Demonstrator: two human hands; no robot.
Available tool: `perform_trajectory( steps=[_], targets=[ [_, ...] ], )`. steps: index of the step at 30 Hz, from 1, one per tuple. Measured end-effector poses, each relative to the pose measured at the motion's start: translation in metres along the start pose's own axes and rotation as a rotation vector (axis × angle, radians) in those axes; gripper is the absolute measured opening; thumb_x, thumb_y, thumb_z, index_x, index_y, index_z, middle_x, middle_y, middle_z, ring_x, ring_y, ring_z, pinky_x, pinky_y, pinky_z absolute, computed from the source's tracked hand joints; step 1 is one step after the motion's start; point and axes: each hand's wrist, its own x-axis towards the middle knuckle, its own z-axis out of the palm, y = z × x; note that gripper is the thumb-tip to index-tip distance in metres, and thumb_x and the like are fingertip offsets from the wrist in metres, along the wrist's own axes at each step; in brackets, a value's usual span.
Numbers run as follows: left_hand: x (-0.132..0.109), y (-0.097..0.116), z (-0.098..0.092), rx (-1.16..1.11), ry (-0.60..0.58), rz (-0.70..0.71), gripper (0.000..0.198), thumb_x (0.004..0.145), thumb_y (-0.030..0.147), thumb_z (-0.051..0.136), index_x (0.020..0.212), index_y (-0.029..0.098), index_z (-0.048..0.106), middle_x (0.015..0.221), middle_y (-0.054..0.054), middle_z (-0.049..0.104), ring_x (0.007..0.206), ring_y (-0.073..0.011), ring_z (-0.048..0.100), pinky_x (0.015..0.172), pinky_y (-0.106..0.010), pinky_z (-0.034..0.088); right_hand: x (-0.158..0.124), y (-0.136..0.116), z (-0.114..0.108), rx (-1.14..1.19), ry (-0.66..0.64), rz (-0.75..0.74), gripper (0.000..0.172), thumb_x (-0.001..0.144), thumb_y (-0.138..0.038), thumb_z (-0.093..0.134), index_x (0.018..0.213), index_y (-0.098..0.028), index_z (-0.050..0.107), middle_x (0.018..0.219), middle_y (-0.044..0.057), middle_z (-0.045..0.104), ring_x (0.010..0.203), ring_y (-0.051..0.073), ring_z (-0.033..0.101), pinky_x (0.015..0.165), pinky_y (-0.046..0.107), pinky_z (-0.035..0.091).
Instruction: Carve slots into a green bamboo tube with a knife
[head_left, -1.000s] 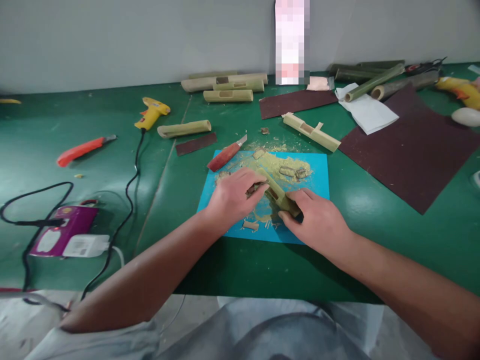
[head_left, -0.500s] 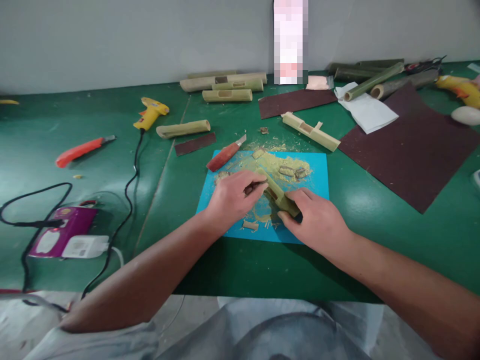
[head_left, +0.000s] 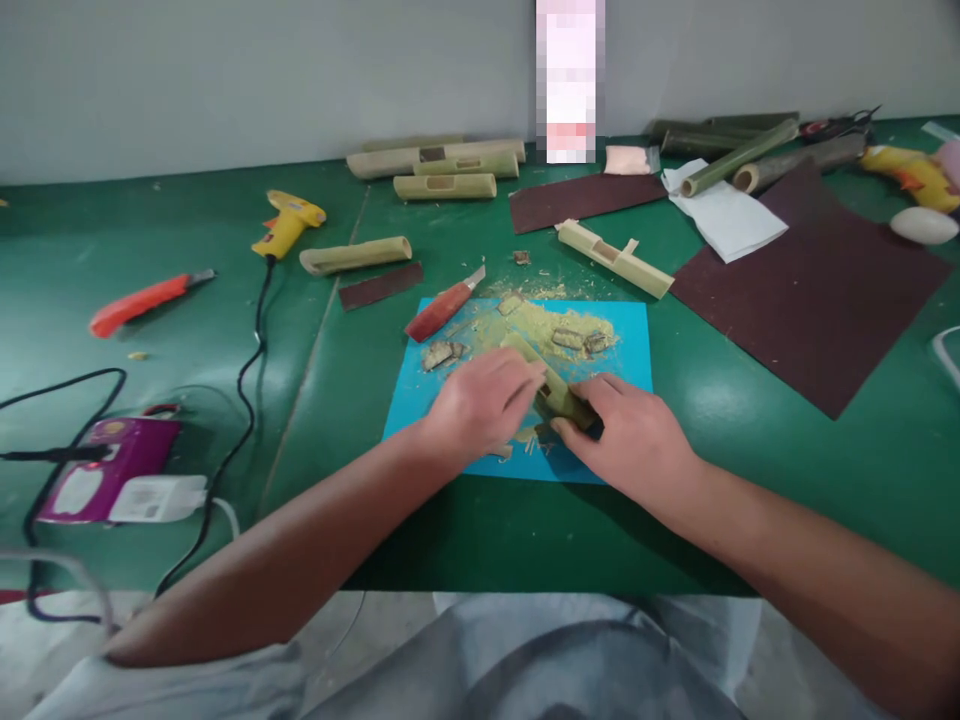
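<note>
Shifted rightward, left hand [head_left: 481, 404] curls over slotted green bamboo tube [head_left: 562, 396], hold unclear; right hand [head_left: 636, 428] grips near end, ideally firmly.

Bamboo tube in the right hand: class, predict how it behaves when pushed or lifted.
The straight bamboo tube, hollow at its cut opening, probably lifts stiff and light. Rounded sides suggest it may roll if released. Nearby shavings might make it slide.

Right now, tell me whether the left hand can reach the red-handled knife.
Probably yes: the red-handled knife lies uncovered, partly on the blue sheet, just beyond the left hand, with only chips between; that hand is at the bamboo piece.
</note>
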Motion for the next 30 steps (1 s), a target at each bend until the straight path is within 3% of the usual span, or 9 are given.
perform_trajectory(
  steps=[3, 7, 11, 15, 19, 23, 27, 30],
  targets=[
    [-0.0014, 0.0048, -0.0009, 0.016, -0.058, 0.081, 0.024, 0.102, 0.022, 0.047, 0.091, 0.016, 0.067, 0.075, -0.004, 0.065, 0.072, -0.0156, 0.062, 0.067, -0.029, 0.05, 0.0002, 0.0, 0.0008, 0.004, 0.002, -0.007, 0.016, 0.089, -0.034, 0.062, 0.088, -0.019, 0.064, 0.086, 0.005, 0.067, 0.076, 0.018, 0.061, 0.062, 0.03, 0.038],
    [-0.0022, 0.0073, -0.0005, 0.035, 0.002, 0.05, 0.022, 0.103, 0.021, 0.046, 0.095, 0.016, 0.066, 0.078, -0.004, 0.066, 0.075, -0.0157, 0.062, 0.07, -0.029, 0.051, 0.0006, 0.0001, 0.0013, 0.008, 0.015, -0.015, 0.016, 0.089, -0.035, 0.062, 0.088, -0.019, 0.064, 0.087, 0.005, 0.067, 0.076, 0.018, 0.061, 0.062, 0.03, 0.038],
    [-0.0008, 0.0077, -0.0002, 0.038, -0.079, 0.107, 0.025, 0.103, 0.021, 0.045, 0.089, 0.016, 0.066, 0.073, -0.004, 0.063, 0.072, -0.0159, 0.06, 0.067, -0.029, 0.05, 0.0, 0.0002, 0.0008, 0.001, 0.034, -0.023, 0.013, 0.088, -0.032, 0.062, 0.086, -0.019, 0.064, 0.084, 0.005, 0.067, 0.074, 0.018, 0.061, 0.061, 0.03, 0.039],
    [0.0001, 0.0066, -0.0023, 0.047, -0.03, 0.007, 0.027, 0.102, 0.021, 0.043, 0.085, 0.018, 0.064, 0.073, -0.003, 0.062, 0.071, -0.0159, 0.058, 0.067, -0.03, 0.049, -0.0012, 0.0002, 0.0004, -0.006, 0.034, -0.015, 0.017, 0.088, -0.036, 0.063, 0.084, -0.02, 0.064, 0.084, 0.005, 0.067, 0.073, 0.018, 0.061, 0.06, 0.029, 0.039],
    [-0.0003, 0.0071, -0.0036, 0.007, -0.132, 0.102, 0.03, 0.102, 0.02, 0.042, 0.081, 0.018, 0.062, 0.071, -0.003, 0.06, 0.07, -0.0158, 0.057, 0.065, -0.03, 0.048, -0.0014, 0.0004, 0.0008, -0.018, 0.019, -0.022, 0.014, 0.089, -0.033, 0.061, 0.086, -0.019, 0.065, 0.085, 0.006, 0.067, 0.073, 0.018, 0.061, 0.061, 0.029, 0.039],
    [-0.0004, 0.0055, -0.0047, 0.037, -0.071, 0.015, 0.029, 0.103, 0.022, 0.042, 0.085, 0.017, 0.064, 0.074, -0.004, 0.062, 0.073, -0.0163, 0.059, 0.068, -0.03, 0.05, -0.0009, 0.0005, 0.001, -0.017, 0.009, -0.021, 0.017, 0.088, -0.036, 0.063, 0.089, -0.018, 0.066, 0.087, 0.006, 0.068, 0.075, 0.019, 0.062, 0.061, 0.03, 0.04],
    [-0.001, 0.0064, -0.0044, 0.012, -0.138, 0.128, 0.031, 0.103, 0.02, 0.041, 0.082, 0.016, 0.063, 0.072, -0.004, 0.061, 0.071, -0.016, 0.058, 0.066, -0.03, 0.049, -0.0009, 0.0001, 0.0014, -0.027, 0.022, -0.033, 0.015, 0.089, -0.032, 0.062, 0.088, -0.018, 0.066, 0.086, 0.006, 0.068, 0.075, 0.019, 0.062, 0.061, 0.03, 0.04],
    [-0.001, 0.0062, -0.0041, 0.044, -0.068, 0.041, 0.031, 0.103, 0.022, 0.042, 0.08, 0.017, 0.063, 0.071, -0.004, 0.06, 0.071, -0.0161, 0.057, 0.065, -0.03, 0.047, -0.001, 0.0001, 0.0018, -0.027, 0.027, -0.029, 0.017, 0.088, -0.035, 0.063, 0.086, -0.019, 0.066, 0.085, 0.006, 0.067, 0.074, 0.019, 0.062, 0.061, 0.03, 0.04]
  ],
)
